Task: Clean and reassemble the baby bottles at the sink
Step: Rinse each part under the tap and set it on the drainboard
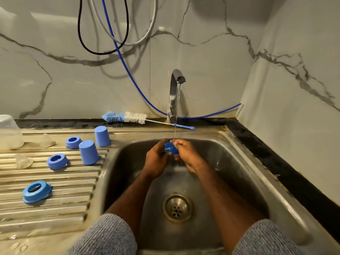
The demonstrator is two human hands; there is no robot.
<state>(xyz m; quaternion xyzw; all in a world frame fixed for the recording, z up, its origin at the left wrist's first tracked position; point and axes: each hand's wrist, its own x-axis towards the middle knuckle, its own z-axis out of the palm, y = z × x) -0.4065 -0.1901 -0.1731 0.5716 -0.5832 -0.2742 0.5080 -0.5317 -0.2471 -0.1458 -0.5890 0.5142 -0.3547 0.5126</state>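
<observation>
- Here, head view: both hands over the steel sink (239, 162), under a thin water stream from the chrome faucet (175, 92).
- Left hand (156, 159) curls round a small blue plastic bottle part (171, 148), gripping its left side.
- Right hand (185, 153) pinches the same part from the right, fingers curled; water lands on its top.
- The exact shape of the held part is unclear, mostly hidden by fingers.
- Ribbed steel drainboard (55, 208) to the left, wet and stained.
- On it: two blue tapered caps, upside down, far one (102, 136) and nearer one (88, 152).
- Three blue screw rings, open centres: small far ring (73, 142), middle ring (57, 161), big near ring (36, 191).
- Two clear soft teats (47, 140) and (23, 161), cone-shaped.
- Clear bottle (9, 133) inverted at the far left edge.
- Bottle brush (128, 117), blue and white bristles, blue handle, lies on the black ledge behind the sink.
- Round perforated drain (177, 208) at the basin bottom.
- Grey knit sleeves (110, 236), pushed up the forearms.
- Marbled wall with a blue hose (128, 70) hanging.
</observation>
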